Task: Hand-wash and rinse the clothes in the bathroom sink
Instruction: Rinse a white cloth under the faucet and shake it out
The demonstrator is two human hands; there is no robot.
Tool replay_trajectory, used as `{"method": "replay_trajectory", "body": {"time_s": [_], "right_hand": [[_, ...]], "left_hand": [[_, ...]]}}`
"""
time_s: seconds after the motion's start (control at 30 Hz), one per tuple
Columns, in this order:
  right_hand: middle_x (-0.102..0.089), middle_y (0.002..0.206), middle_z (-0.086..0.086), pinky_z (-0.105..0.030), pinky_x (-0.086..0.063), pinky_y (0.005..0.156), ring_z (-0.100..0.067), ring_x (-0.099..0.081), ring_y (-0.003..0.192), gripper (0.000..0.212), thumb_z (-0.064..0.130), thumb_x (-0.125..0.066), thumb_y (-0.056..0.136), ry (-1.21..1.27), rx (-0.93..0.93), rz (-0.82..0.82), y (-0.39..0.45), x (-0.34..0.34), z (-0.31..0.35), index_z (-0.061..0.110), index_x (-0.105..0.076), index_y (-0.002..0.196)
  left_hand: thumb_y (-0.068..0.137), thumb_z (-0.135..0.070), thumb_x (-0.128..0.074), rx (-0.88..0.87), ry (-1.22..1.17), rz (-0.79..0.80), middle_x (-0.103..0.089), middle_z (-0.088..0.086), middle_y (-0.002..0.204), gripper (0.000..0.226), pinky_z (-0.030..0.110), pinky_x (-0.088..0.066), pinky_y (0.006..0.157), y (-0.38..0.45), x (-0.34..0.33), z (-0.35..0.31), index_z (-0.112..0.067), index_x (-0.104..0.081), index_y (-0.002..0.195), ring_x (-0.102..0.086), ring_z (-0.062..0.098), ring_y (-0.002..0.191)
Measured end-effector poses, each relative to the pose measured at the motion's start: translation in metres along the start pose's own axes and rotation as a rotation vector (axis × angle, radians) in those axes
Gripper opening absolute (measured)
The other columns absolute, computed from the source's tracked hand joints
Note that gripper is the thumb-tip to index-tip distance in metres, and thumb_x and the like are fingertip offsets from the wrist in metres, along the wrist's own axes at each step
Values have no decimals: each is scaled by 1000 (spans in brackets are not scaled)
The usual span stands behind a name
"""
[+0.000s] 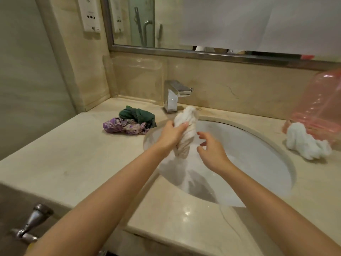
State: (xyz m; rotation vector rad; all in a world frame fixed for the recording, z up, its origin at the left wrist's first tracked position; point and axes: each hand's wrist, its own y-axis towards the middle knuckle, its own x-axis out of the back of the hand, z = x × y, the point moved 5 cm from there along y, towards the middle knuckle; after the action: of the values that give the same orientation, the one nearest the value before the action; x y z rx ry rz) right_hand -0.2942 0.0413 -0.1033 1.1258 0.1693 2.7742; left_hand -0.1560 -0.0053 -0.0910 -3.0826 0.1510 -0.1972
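A wall mirror [221,24] fills the upper right of the frame, a socket panel [89,13] sits upper left, and a metal handle [30,224] shows lower left.

Four garments [185,133]; two hands [170,134]; one tap [175,95].

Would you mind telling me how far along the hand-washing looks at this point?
Possibly done: a wrung-looking white cloth lies on the counter right of the sink. In hand: the left hand grips a twisted white garment above the basin, while the right hand hovers open beside it. Apparently left: the green garment and purple floral garment bundled on the left.
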Motion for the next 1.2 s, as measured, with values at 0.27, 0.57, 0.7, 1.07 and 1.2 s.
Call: {"method": "replay_trajectory", "body": {"time_s": [0.27,0.57,0.7,1.07,1.2], "right_hand": [[-5,163,-5,-32,-15,118,-21,-6,149,64,1,-41,95,-521,247,15,80,2,30,10,-16,153],[14,160,-16,-38,5,120,-26,13,149,58,21,-19,102,-1292,365,-24,174,5,39,-1,1,151],[21,159,-14,-38,5,120,-26,18,148,61,16,-25,101,-1302,300,8,185,7,27,2,5,152],[-71,111,-12,-41,-52,95,-28,-67,106,56,56,-46,94,1053,-423,303,117,-68,-21,9,-64,120],[-70,111,-13,-40,-54,89,-28,-68,103,25,28,-56,96,1183,-278,103,115,-69,-18,14,-61,116]], "left_hand": [[90,-18,-66,281,-279,-16,-65,13,98,35,17,-46,40,50,-15,34,-4,-48,116,-62,19,69],[83,-9,-73,267,-338,-73,-64,13,106,37,29,-57,66,62,-16,41,-11,-46,109,-66,23,79],[85,-10,-72,284,-409,-105,-65,13,104,38,32,-55,67,63,-11,42,-10,-46,112,-65,23,76],[80,-2,-74,209,-252,-81,-62,10,108,46,35,-56,75,55,-13,36,-11,-45,115,-65,23,92],[66,-13,-75,266,-217,-31,-65,9,105,59,32,-53,73,50,-16,30,-7,-49,119,-64,22,93]]}}
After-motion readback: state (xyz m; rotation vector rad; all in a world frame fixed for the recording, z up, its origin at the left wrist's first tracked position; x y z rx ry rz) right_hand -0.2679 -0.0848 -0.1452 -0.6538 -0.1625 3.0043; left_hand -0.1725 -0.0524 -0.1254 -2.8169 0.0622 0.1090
